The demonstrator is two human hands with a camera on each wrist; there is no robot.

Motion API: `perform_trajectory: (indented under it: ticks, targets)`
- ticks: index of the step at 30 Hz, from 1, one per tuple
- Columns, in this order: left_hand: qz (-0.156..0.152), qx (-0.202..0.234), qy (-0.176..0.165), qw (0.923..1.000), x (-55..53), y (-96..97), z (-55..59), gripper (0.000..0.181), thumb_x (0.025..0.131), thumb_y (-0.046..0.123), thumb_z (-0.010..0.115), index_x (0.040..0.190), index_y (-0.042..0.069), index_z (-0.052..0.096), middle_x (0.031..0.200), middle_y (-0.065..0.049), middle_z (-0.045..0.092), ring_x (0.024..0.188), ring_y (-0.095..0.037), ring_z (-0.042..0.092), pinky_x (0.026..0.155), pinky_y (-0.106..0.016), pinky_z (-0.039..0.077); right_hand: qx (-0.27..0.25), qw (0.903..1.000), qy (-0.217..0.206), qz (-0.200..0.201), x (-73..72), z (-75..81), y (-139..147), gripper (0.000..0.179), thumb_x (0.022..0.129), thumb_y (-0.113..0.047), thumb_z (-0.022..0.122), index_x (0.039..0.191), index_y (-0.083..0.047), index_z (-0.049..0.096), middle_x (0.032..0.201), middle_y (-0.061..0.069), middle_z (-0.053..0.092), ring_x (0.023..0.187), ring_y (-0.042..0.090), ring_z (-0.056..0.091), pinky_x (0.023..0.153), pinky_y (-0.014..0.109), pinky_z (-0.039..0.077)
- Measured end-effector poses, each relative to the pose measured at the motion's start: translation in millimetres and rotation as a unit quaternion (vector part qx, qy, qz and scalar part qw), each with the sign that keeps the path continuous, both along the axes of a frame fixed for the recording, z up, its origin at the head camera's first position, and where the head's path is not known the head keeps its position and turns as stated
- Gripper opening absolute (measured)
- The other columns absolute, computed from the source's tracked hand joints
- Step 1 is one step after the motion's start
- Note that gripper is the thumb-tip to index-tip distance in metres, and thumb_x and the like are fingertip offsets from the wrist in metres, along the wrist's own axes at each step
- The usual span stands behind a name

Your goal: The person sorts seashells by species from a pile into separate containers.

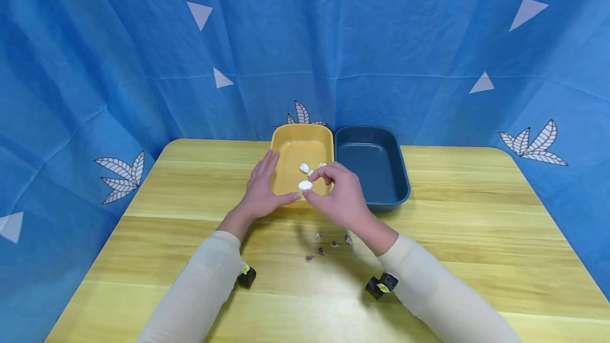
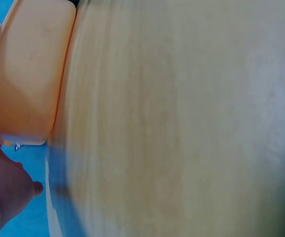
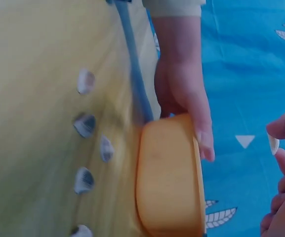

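In the head view, my right hand pinches a white shell between thumb and finger, above the near part of a yellow bin. The same shell shows edge-on in the right wrist view. My left hand touches the bin's near left corner, its fingers stretched along the left side and its thumb across the front rim. Inside the bin lie a white shell and a few more, partly covered by my right hand. Several small grey-brown shells rest on the table in front of the bin.
A dark blue bin stands against the yellow one on its right. Both sit at the back of the wooden table. Behind the table hangs a blue patterned curtain.
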State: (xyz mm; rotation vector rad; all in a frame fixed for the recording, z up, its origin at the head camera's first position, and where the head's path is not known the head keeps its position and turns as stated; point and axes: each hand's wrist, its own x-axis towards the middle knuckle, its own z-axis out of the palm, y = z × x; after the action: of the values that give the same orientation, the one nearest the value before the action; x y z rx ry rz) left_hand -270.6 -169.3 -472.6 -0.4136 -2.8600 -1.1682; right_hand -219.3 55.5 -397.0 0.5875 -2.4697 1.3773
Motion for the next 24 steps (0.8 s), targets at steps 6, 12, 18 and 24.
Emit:
perform_trajectory:
  ticks: [6, 12, 18, 24]
  targets:
    - [0.003, -0.003, -0.004, 1.0000, -0.2, -0.3, -1.0, 0.119, 0.074, 0.065, 0.078, 0.163, 0.024, 0.010, 0.167, 0.007, -0.001, 0.150, -0.036, 0.003, 0.112, -0.066, 0.009, -0.014, 0.9995, 0.005, -0.027, -21.3, 4.6, 0.8, 0.019, 0.078, -0.016, 0.085, 0.090, -0.008, 0.071, 0.078, 0.014, 0.048, 0.077, 0.028, 0.048, 0.063, 0.037, 0.036]
    - [0.003, -0.005, 0.002, 1.0000, -0.8, -0.2, -1.4, 0.119, 0.074, 0.063, 0.079, 0.162, 0.021, 0.012, 0.167, 0.006, 0.000, 0.149, -0.036, 0.004, 0.112, -0.066, 0.010, -0.017, 0.9977, 0.000, -0.066, -44.7, 10.9, 1.8, 0.019, 0.081, -0.018, 0.084, 0.091, -0.009, 0.072, 0.077, 0.007, 0.044, 0.076, 0.024, 0.046, 0.063, 0.036, 0.035]
    - [0.002, -0.004, -0.003, 1.0000, -0.4, 0.0, -0.2, 0.119, 0.074, 0.064, 0.079, 0.163, 0.025, 0.010, 0.167, 0.007, -0.001, 0.150, -0.036, 0.003, 0.112, -0.065, 0.010, -0.014, 0.9957, -0.012, -0.091, -62.4, 10.3, -0.2, 0.019, 0.083, -0.021, 0.083, 0.094, -0.009, 0.072, 0.081, 0.010, 0.046, 0.078, 0.024, 0.045, 0.065, 0.036, 0.036]
    - [0.002, -0.006, -0.003, 1.0000, -2.0, -0.4, -1.4, 0.120, 0.073, 0.066, 0.078, 0.163, 0.023, 0.010, 0.166, 0.009, -0.002, 0.149, -0.037, 0.003, 0.112, -0.066, 0.010, -0.013, 0.9936, -0.020, -0.110, -79.3, 2.3, -2.8, 0.020, 0.083, -0.022, 0.083, 0.095, -0.009, 0.073, 0.082, 0.008, 0.047, 0.081, 0.024, 0.046, 0.067, 0.036, 0.037]
